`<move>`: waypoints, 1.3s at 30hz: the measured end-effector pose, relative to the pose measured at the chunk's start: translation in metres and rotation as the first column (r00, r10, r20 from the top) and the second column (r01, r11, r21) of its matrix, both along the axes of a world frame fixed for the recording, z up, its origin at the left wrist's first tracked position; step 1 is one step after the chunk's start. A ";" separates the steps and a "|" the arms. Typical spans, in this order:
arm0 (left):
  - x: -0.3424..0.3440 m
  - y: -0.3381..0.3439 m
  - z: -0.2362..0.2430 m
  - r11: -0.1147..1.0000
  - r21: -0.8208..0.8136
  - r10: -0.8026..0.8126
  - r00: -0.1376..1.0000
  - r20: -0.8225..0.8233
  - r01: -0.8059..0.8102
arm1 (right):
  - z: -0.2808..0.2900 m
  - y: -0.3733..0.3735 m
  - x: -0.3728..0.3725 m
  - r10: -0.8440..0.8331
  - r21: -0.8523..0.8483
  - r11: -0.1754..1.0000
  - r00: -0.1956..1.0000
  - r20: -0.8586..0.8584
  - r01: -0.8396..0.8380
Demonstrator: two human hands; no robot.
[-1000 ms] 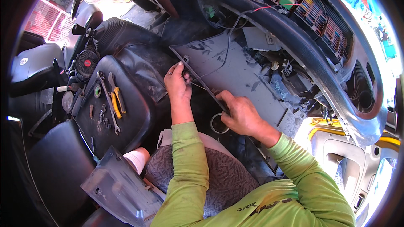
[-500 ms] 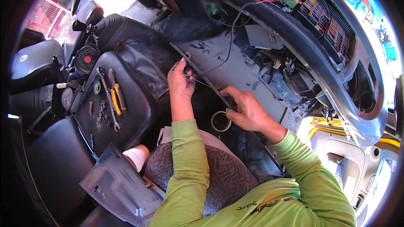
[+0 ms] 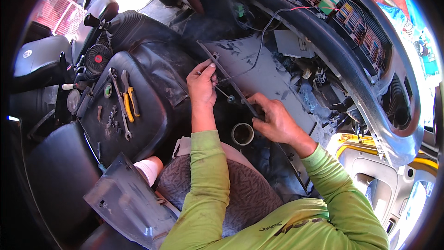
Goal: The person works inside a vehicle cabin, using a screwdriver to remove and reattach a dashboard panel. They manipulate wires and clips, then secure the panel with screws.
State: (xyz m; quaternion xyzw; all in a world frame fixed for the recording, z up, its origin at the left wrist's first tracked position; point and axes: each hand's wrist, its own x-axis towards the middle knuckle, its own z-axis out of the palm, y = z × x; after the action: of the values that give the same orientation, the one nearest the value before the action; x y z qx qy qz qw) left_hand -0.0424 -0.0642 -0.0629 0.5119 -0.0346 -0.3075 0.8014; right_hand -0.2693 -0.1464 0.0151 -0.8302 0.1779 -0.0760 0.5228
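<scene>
A large grey panel [image 3: 249, 55] lies angled in front of me, a dark wire running over it. My left hand [image 3: 201, 85] is closed at its upper left edge, the fingers around a thin metal tool [image 3: 230, 98] that has a small rounded end; its exact kind is unclear. A small fitting [image 3: 216, 55] sits on the edge just above my fingertips. My right hand [image 3: 273, 122] grips the same edge lower down, thumb and fingers wrapped round it. Below the panel, between my hands, is a round ring-rimmed opening or container [image 3: 243, 134]; I cannot tell which.
A black seat [image 3: 152, 125] at left carries wrenches [image 3: 119, 102], yellow-handled pliers [image 3: 133, 104] and small hardware. A small fan [image 3: 98, 59] stands behind. An open fuse box [image 3: 351, 23] is set in the curved dashboard [image 3: 333, 65]. A loose panel [image 3: 120, 203] rests lower left; an open door [image 3: 384, 180] is at right.
My hands and the panel's edge have shifted slightly to the right. The thin tool in my left hand now shows its rounded end below the edge, between my hands.
</scene>
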 end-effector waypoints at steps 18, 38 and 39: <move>-0.026 -0.005 0.023 0.998 -0.028 0.052 0.993 -0.102 -0.056 | -0.001 0.006 -0.001 -0.040 -0.032 0.999 0.995 0.094 0.043; -0.031 -0.009 0.026 0.982 -0.122 0.154 0.984 0.089 -0.142 | 0.010 0.009 0.017 -0.081 0.103 0.991 0.995 -0.056 0.086; -0.031 -0.009 0.026 0.979 -0.146 0.148 0.988 0.045 -0.140 | 0.009 0.008 0.017 -0.077 0.133 0.988 0.996 -0.047 0.082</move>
State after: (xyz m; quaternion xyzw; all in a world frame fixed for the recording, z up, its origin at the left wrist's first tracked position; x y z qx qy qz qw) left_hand -0.0736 -0.0728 -0.0374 0.4630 -0.0413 -0.2310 0.8547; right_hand -0.2521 -0.1386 0.0238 -0.7866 0.2265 -0.0673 0.5704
